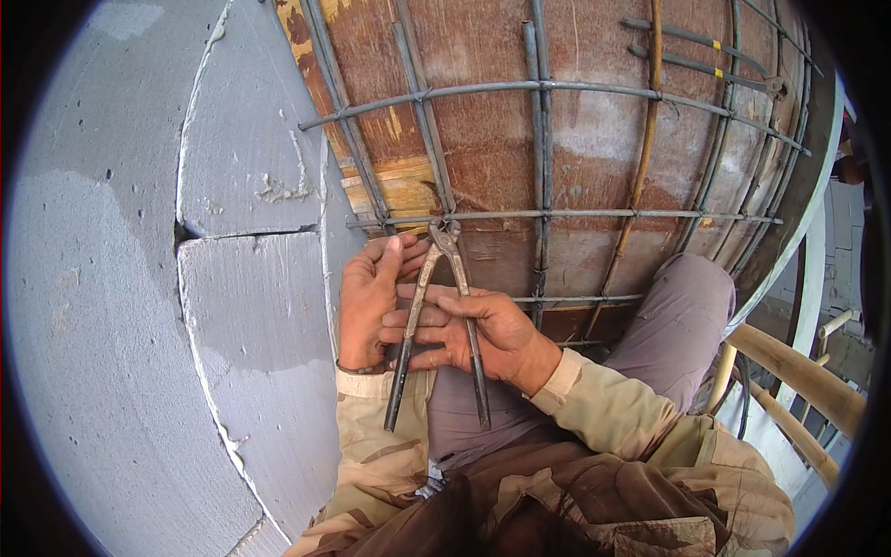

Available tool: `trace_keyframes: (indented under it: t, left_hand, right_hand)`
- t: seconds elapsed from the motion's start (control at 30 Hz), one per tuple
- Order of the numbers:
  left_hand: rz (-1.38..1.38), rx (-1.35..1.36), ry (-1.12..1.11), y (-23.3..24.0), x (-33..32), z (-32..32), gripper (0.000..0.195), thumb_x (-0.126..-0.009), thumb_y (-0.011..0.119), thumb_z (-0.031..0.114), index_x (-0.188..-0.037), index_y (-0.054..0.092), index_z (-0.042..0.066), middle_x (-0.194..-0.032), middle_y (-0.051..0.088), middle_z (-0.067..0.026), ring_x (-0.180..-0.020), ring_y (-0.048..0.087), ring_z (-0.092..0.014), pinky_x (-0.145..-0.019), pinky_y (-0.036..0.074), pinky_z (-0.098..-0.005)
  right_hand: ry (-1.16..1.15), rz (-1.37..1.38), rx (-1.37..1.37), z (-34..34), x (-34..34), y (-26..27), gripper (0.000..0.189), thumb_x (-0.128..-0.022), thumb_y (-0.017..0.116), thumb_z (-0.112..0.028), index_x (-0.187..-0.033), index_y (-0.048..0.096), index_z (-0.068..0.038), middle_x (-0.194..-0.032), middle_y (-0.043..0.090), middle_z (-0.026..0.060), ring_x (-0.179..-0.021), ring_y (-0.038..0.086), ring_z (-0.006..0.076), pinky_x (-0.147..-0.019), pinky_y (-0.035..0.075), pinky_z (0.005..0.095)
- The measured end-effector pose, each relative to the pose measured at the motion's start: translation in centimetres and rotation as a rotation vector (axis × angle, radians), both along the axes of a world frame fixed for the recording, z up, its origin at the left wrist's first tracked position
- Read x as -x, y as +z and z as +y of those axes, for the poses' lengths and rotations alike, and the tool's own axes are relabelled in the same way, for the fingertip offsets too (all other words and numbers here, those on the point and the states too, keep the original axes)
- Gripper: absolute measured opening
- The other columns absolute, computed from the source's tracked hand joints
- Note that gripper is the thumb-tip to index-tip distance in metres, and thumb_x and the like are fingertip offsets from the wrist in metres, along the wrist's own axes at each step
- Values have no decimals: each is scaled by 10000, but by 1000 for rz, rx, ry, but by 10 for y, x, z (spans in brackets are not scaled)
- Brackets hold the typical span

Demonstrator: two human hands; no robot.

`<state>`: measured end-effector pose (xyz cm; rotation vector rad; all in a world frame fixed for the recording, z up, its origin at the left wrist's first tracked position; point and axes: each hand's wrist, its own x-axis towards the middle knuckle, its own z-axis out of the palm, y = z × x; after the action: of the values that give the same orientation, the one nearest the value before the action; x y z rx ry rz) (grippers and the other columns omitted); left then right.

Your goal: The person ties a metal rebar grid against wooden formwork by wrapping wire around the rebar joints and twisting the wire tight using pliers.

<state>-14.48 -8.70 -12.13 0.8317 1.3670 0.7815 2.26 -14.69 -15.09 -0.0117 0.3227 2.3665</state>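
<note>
My right hand (494, 334) holds a pair of steel end-cutting pincers (415, 313) with worn, dark handles spread apart. Its thumb crosses one handle, and its extended fingers pass behind the other. The jaws meet the rebar grid (487, 215) at a crossing of a lower horizontal bar and an upright. My left hand (369, 299) is close beside the jaws, thumb raised and fingers bent near the bars. Whether a tie wire is between those fingers is too small to tell. Behind the grid stands a worn plywood formwork panel (487, 160).
A grey block wall (250, 299) with pale mortar joints rises at the left. Another pair of pincers (776, 87), its handles banded yellow, rests on the bars at upper right. Bamboo poles (793, 376) stand at lower right. My bent knee (689, 292) is close to the panel.
</note>
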Motion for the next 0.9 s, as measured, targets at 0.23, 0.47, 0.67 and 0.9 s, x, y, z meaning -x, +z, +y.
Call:
trace_keyframes:
  t: [0.23, 0.47, 0.67, 0.9]
  left_hand:
    - [48, -2, -31, 3, -4, 1, 443, -1082, 562, 292, -1253, 590, -116, -1165, 706, -227, -1078, 711, -256, -916, 565, -310]
    - [5, 131, -232, -5, -35, -2, 597, -1041, 599, 457, -1274, 575, -93, -1176, 693, -201, -1001, 709, -244, -842, 585, -334]
    - [28, 169, -238, -29, -55, -4, 450, -1068, 554, 393, -1058, 564, -57, -871, 714, -240, -699, 728, -265, -607, 597, -328]
    - [-428, 281, -140, -35, -58, -2, 394, -1078, 527, 374, -1064, 544, -19, -873, 720, -255, -711, 741, -247, -593, 604, -274]
  right_hand:
    - [-36, -56, 165, -8, 12, -7, 409, -1083, 500, -398, -1158, 604, -9, -849, 613, 77, -809, 609, 215, -754, 527, 387]
    - [62, -1144, -42, -16, 13, 2, 227, -1083, 519, -213, -920, 535, -56, -698, 481, -11, -527, 413, 100, -467, 366, 280]
    - [-22, -840, 25, -30, 0, 9, 109, -1043, 573, -151, -1003, 542, -55, -813, 521, 12, -645, 496, 114, -542, 418, 267]
    - [-235, 443, -60, -62, 4, -32, 225, -1067, 558, -296, -1102, 547, -74, -719, 556, -1, -534, 525, 131, -505, 465, 288]
